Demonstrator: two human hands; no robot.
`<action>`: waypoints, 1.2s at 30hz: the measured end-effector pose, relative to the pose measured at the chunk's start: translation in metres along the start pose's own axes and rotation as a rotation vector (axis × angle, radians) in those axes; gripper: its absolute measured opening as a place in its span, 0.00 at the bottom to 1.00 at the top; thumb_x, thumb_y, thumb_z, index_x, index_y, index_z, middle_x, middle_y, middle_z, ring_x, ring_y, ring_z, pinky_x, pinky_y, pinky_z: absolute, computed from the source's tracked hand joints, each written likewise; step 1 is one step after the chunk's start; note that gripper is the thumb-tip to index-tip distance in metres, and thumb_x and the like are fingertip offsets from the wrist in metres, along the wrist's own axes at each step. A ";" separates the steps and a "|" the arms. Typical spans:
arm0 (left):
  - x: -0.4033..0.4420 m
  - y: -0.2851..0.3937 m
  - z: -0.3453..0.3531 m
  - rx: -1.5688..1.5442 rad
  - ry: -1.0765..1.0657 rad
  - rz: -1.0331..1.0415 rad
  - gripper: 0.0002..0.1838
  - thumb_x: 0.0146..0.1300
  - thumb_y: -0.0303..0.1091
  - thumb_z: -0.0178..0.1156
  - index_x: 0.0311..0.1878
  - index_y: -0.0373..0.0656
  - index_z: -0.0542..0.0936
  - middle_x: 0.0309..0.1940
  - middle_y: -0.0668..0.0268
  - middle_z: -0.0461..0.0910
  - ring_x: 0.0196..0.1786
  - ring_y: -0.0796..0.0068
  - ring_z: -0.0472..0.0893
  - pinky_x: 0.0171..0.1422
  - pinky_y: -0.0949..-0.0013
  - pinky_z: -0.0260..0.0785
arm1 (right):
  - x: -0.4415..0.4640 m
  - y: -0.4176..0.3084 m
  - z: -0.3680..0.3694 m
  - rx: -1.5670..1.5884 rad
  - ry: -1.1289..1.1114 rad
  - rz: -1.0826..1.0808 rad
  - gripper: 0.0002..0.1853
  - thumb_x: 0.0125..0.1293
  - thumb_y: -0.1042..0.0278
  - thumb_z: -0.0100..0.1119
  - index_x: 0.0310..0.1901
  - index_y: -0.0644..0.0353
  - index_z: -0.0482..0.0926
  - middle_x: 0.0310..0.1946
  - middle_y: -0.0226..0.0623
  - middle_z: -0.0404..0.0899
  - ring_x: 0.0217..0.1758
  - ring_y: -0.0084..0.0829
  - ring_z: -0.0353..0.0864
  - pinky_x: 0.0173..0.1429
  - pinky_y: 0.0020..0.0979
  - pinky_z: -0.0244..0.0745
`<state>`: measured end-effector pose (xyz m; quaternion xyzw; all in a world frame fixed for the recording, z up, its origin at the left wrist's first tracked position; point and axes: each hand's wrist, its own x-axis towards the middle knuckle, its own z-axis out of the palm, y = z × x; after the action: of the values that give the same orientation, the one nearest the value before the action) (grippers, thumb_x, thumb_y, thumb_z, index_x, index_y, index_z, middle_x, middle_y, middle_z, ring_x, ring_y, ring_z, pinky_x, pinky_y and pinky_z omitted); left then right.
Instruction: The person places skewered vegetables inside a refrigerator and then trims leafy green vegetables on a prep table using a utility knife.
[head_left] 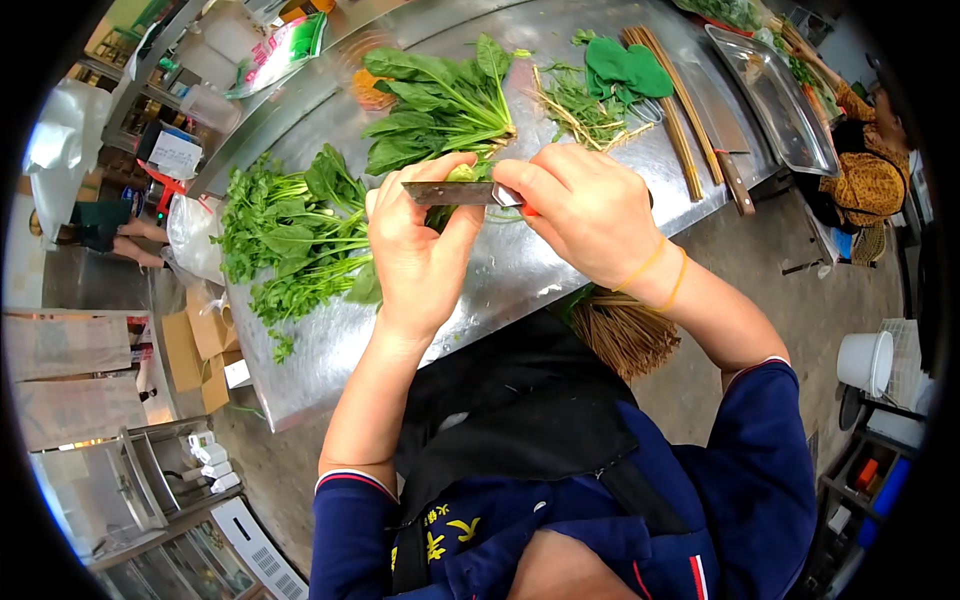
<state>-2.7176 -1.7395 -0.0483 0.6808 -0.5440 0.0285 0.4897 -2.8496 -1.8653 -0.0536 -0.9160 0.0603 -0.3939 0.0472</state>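
Observation:
A small knife (448, 193) is gripped by its handle in my right hand (590, 210), its blade lying level across the fingers of my left hand (422, 250). Those left fingers are closed around a pale green vegetable piece (462, 174), mostly hidden behind the blade and fingers. Just beyond my hands lies a bunch of spinach (435, 105), roots toward the right. To the left spreads a pile of leafy greens (300, 235). Trimmed stems and leaves (585, 115) are scattered beyond my right hand.
A green cloth or glove (627, 70) lies among the trimmings on the metal table (500, 270). Right of it are bundled thin sticks (675, 110), a wooden-handled cleaver (735, 180) and a metal tray (775, 95). Another person (865, 160) is at the far right.

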 end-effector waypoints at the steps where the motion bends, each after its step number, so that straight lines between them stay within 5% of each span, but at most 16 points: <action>1: 0.000 0.000 0.000 -0.018 0.009 -0.004 0.13 0.58 0.23 0.63 0.48 0.38 0.80 0.43 0.68 0.79 0.46 0.79 0.74 0.52 0.74 0.66 | 0.000 0.000 0.001 -0.013 0.013 0.005 0.14 0.52 0.66 0.61 0.43 0.50 0.76 0.26 0.27 0.70 0.30 0.28 0.77 0.33 0.29 0.72; 9: -0.005 0.001 0.007 -0.303 0.006 -0.217 0.10 0.59 0.21 0.61 0.45 0.35 0.80 0.37 0.72 0.79 0.38 0.84 0.74 0.44 0.79 0.66 | -0.007 0.002 0.012 -0.118 0.056 0.020 0.13 0.54 0.67 0.56 0.43 0.50 0.76 0.26 0.27 0.68 0.30 0.28 0.75 0.31 0.30 0.70; 15: -0.004 0.006 0.012 -0.472 0.035 -0.320 0.10 0.53 0.24 0.65 0.40 0.37 0.81 0.34 0.65 0.81 0.39 0.72 0.77 0.48 0.69 0.67 | -0.010 0.000 0.009 -0.076 0.003 0.093 0.12 0.58 0.67 0.55 0.44 0.51 0.74 0.27 0.30 0.72 0.32 0.32 0.77 0.32 0.32 0.72; 19: -0.005 0.016 -0.004 -0.118 -0.030 -0.096 0.11 0.54 0.26 0.65 0.42 0.39 0.81 0.37 0.65 0.80 0.41 0.72 0.76 0.50 0.70 0.63 | -0.022 0.055 0.019 -0.127 -0.211 0.524 0.11 0.66 0.64 0.53 0.49 0.54 0.72 0.34 0.38 0.80 0.36 0.44 0.80 0.36 0.40 0.74; 21: -0.001 0.012 -0.018 0.008 0.012 0.029 0.11 0.56 0.25 0.65 0.43 0.39 0.81 0.39 0.66 0.79 0.43 0.76 0.74 0.49 0.73 0.64 | -0.024 0.060 0.013 0.057 -0.197 0.525 0.13 0.66 0.63 0.54 0.49 0.55 0.71 0.32 0.37 0.80 0.33 0.43 0.80 0.34 0.39 0.73; 23: 0.000 0.016 -0.037 0.221 -0.020 0.204 0.15 0.48 0.23 0.68 0.42 0.43 0.82 0.41 0.64 0.80 0.46 0.68 0.74 0.54 0.68 0.61 | -0.019 0.046 0.010 0.218 -0.213 0.564 0.13 0.65 0.62 0.56 0.49 0.55 0.71 0.31 0.37 0.80 0.31 0.42 0.79 0.33 0.37 0.71; 26: -0.027 -0.004 -0.045 0.372 0.047 0.331 0.17 0.43 0.30 0.70 0.40 0.49 0.81 0.40 0.72 0.80 0.41 0.68 0.75 0.51 0.65 0.57 | -0.017 0.025 0.018 0.463 -0.289 0.615 0.14 0.64 0.62 0.58 0.49 0.56 0.71 0.29 0.36 0.78 0.28 0.38 0.77 0.32 0.34 0.69; 29: -0.106 -0.050 -0.042 0.518 -0.169 0.131 0.25 0.43 0.35 0.72 0.48 0.47 0.79 0.51 0.64 0.75 0.49 0.63 0.74 0.56 0.60 0.58 | -0.044 0.008 0.061 0.836 -0.318 0.668 0.16 0.60 0.65 0.63 0.47 0.60 0.73 0.25 0.32 0.75 0.26 0.25 0.72 0.33 0.30 0.69; 31: -0.159 -0.063 -0.039 0.454 -0.261 -0.169 0.32 0.43 0.38 0.73 0.54 0.43 0.75 0.58 0.57 0.70 0.55 0.56 0.71 0.61 0.57 0.57 | -0.065 -0.016 0.089 0.948 -0.458 0.694 0.14 0.61 0.71 0.62 0.48 0.61 0.72 0.25 0.22 0.68 0.29 0.15 0.68 0.35 0.18 0.67; 35: -0.201 -0.065 -0.049 0.205 0.048 -0.577 0.23 0.56 0.34 0.67 0.53 0.36 0.74 0.51 0.56 0.76 0.48 0.64 0.77 0.47 0.68 0.71 | -0.090 -0.057 0.134 1.021 -0.678 0.911 0.15 0.59 0.72 0.63 0.46 0.62 0.71 0.32 0.29 0.78 0.30 0.17 0.75 0.31 0.22 0.73; 36: -0.202 -0.075 -0.044 -0.059 0.130 -0.890 0.17 0.61 0.29 0.62 0.51 0.33 0.74 0.44 0.56 0.80 0.39 0.70 0.80 0.38 0.73 0.73 | -0.092 -0.066 0.144 1.045 -0.660 0.922 0.16 0.58 0.72 0.63 0.46 0.62 0.71 0.33 0.30 0.79 0.31 0.18 0.76 0.30 0.22 0.73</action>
<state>-2.7207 -1.5698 -0.1886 0.8311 -0.1668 -0.1575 0.5065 -2.8029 -1.7805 -0.2098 -0.7271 0.2246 -0.0181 0.6485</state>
